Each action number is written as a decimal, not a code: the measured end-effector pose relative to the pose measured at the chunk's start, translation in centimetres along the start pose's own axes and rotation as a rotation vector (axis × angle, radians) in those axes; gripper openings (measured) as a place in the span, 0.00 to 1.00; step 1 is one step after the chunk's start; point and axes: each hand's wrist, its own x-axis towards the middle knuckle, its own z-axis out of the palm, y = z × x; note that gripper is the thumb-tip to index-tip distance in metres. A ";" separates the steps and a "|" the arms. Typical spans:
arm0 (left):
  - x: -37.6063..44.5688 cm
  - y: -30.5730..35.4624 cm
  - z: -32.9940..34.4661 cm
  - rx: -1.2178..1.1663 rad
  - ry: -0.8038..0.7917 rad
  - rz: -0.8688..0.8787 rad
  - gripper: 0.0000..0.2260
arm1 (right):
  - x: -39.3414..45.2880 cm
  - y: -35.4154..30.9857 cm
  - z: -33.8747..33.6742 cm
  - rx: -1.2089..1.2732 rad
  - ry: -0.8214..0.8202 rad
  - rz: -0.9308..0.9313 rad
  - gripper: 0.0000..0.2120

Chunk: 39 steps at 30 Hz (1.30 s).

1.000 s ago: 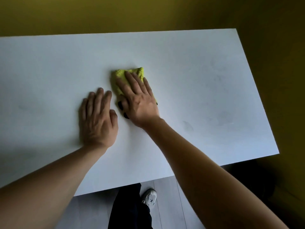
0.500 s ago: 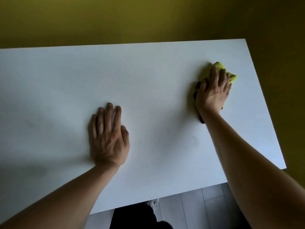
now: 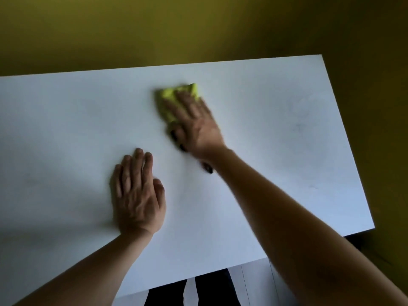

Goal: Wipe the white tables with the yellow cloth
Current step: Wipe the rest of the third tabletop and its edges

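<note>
The right hand (image 3: 196, 122) lies flat on the bright yellow folded cloth (image 3: 174, 96), its fingers straight and pressing the fabric down on the flat white rectangular counter (image 3: 287, 151). The cloth sits toward the far middle of the counter, showing past the fingertips and along the thumb side; both hand and cloth are blurred, so a wiping stroke seems to be under way. The left hand (image 3: 136, 195) rests palm down on the counter nearer the person, fingers straight and close together, holding nothing, well apart from the cloth.

Faint grey smudges show on the right part of the counter, so that side probably needs more passes. The main risk is that the cloth slides out from under the flat palm, since nothing curls round it; a fast stroke could bunch or shed it. A sweep toward the left hand could also run the cloth into those fingers. The far edge is near, and overshooting could drop the cloth behind the counter.
</note>
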 end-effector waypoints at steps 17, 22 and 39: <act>-0.2 0.1 0.2 -0.001 -0.024 -0.012 0.27 | 7.7 -2.6 1.8 -0.091 0.058 0.100 0.33; -0.1 0.1 0.1 0.010 -0.002 0.003 0.28 | 8.2 -7.2 4.0 -0.063 -0.061 -0.203 0.28; 1.4 1.3 -0.4 -0.022 0.052 -0.035 0.24 | -0.4 17.1 -8.7 -0.135 0.213 0.646 0.29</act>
